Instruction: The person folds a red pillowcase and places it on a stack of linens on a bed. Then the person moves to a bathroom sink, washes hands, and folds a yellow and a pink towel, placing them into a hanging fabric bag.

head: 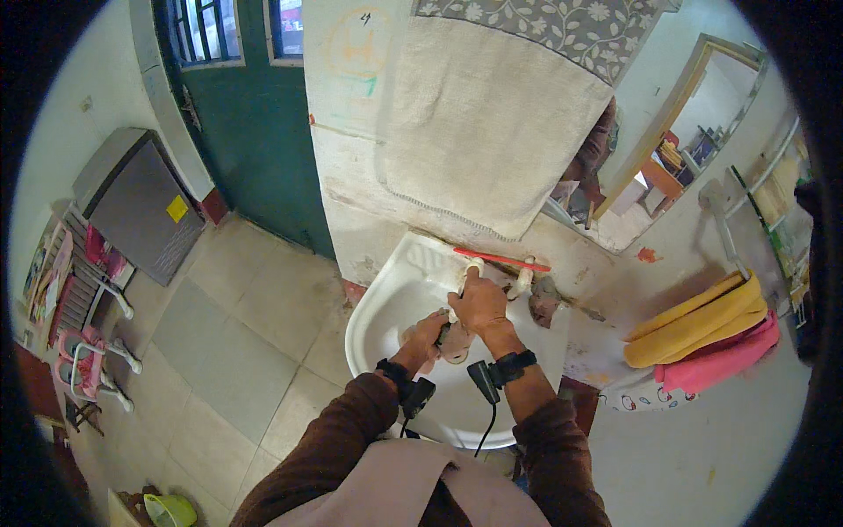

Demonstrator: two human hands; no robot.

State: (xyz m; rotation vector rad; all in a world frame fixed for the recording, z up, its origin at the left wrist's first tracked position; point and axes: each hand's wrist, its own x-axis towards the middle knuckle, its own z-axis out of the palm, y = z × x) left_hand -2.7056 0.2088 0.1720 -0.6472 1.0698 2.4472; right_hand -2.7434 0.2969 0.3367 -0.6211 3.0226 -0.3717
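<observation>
Both hands are over a white ceramic washbasin [372, 329] fixed in a wall corner. My right hand [484, 303] is at the pale tap [475, 263] on the basin's back edge, its fingers against it; whether they close round it is unclear. Lower and to the left, my left hand [425, 336] is bent around a wet, pinkish cloth [456, 339] that hangs into the bowl near the drain. A red stick-like object [500, 258] lies along the back ledge by a second pale tap [523, 280]. A crumpled brownish rag [545, 303] rests at the basin's right rear.
A beige towel [487, 132] hangs on the wall above the basin. To the right are a mirror [685, 132] and yellow [698, 319] and pink [724, 356] towels. A green door [263, 145] stands at the left. Straps with cabled devices are on both wrists.
</observation>
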